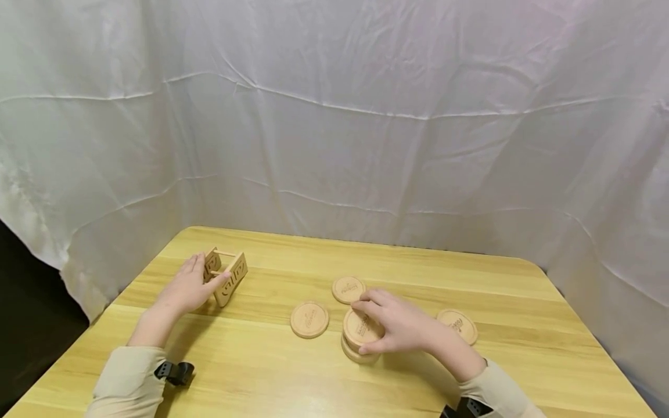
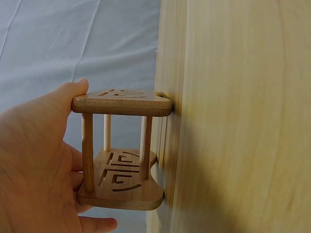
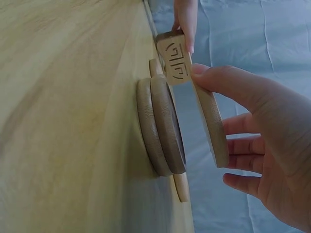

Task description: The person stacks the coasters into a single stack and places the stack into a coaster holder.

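At the table's left, my left hand point(image 1: 185, 287) holds a small wooden coaster rack point(image 1: 236, 277) between thumb and fingers. The rack has two cut-out side plates point(image 2: 124, 104) joined by thin dowels; it stands on the table with no coaster inside. My right hand point(image 1: 399, 323) grips a round wooden coaster point(image 3: 212, 127) by its edges. In the right wrist view this coaster is tilted and apart from a stack of two coasters point(image 3: 154, 126) lying below it. From the head view it covers most of that stack.
Loose round coasters lie flat around the stack: one to the left point(image 1: 309, 320), one behind point(image 1: 348, 289) and one to the right point(image 1: 459, 326), partly behind my right forearm. A pale curtain point(image 1: 334, 145) hangs behind the wooden table point(image 1: 251, 371).
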The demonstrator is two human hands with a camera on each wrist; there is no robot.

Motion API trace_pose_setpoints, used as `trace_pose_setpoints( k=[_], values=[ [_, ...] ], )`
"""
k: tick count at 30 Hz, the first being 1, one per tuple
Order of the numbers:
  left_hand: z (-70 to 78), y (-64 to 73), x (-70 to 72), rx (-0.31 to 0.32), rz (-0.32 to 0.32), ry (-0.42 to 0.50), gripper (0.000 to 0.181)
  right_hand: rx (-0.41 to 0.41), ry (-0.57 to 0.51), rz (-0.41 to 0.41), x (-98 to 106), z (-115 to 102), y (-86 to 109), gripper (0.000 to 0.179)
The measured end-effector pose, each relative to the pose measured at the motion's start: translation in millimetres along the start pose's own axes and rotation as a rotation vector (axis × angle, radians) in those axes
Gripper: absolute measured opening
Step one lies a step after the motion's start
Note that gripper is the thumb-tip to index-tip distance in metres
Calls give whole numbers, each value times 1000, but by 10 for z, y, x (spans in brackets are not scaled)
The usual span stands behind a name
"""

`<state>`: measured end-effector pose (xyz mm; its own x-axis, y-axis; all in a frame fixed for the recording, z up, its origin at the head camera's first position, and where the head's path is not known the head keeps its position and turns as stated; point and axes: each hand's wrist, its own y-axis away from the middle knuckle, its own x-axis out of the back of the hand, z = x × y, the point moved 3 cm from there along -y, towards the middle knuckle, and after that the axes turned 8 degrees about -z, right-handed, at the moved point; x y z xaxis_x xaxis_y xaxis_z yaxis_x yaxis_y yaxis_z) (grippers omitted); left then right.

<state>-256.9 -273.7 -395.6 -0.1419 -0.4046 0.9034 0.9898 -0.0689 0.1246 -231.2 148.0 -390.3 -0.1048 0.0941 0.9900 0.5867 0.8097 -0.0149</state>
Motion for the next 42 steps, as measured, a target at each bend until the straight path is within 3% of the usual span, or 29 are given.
trace_pose_setpoints(
  k=[11, 26, 42],
  values=[
    [-2, 3, 15, 0, -4, -11, 105, -10, -6, -46, -77, -16, -24, 81],
    [-26, -10, 1, 0, 1, -6, 106, 25, -1, -51, -127, -13, -31, 79],
    [-17, -10, 8, -5, 3, -5, 105, -3, 1, -89, -137, -22, -31, 81]
  ],
)
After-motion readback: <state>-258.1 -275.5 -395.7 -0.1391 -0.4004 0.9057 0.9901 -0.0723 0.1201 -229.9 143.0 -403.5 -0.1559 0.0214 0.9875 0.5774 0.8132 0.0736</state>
